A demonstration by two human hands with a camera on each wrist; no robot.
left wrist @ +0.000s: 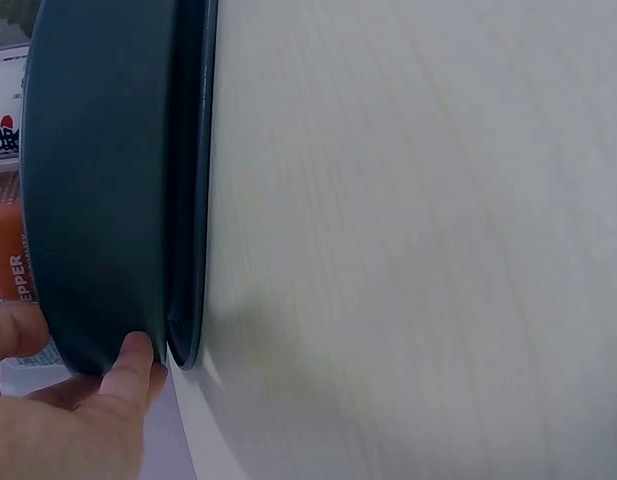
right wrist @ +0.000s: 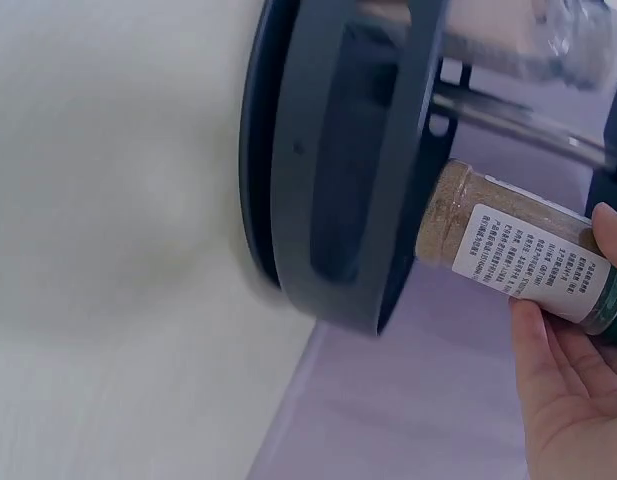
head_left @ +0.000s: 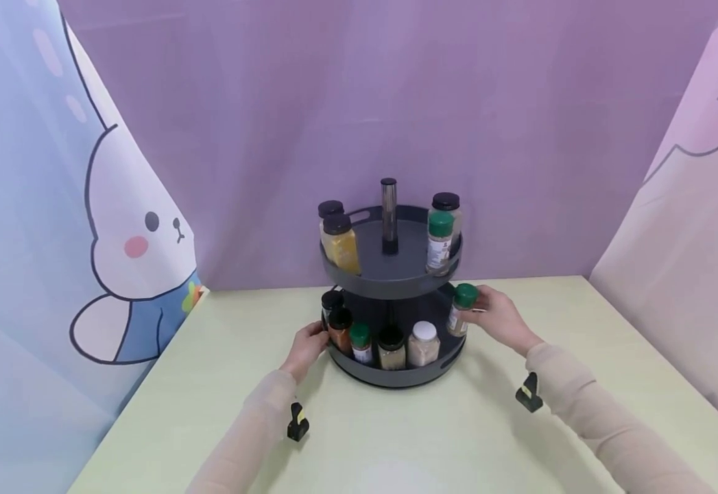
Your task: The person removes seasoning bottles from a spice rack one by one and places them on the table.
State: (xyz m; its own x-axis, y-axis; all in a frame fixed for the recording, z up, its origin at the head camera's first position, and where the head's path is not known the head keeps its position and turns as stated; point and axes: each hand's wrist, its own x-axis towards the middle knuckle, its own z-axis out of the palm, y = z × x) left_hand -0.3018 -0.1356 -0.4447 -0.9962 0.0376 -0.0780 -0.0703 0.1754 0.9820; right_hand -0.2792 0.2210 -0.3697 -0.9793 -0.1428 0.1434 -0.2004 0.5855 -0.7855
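A dark two-tier round spice rack (head_left: 386, 376) stands on the table, with spice jars on both tiers. My left hand (head_left: 304, 348) grips the lower tier's rim at the left. In the left wrist view its fingers (left wrist: 133, 365) touch the outer wall, and the thumb lies near the orange pepper jar (left wrist: 6, 250). At the rack's right side my right hand (head_left: 502, 319) holds a green-capped spice jar (right wrist: 533, 245) between thumb and fingers. That jar contains brown powder and has a white printed label. Its base is at the lower tier's edge; whether it touches the floor of the tier, I cannot tell.
Several jars line the lower tier's front, including a white-capped jar (head_left: 424, 346) and a green-capped one (head_left: 361, 345). Above, a yellow jar (head_left: 342, 248) and a green-capped jar (head_left: 439, 245) stand near the rim. A metal post (head_left: 389, 213) rises centrally. Curtains (head_left: 260, 137) surround the table (head_left: 396, 439).
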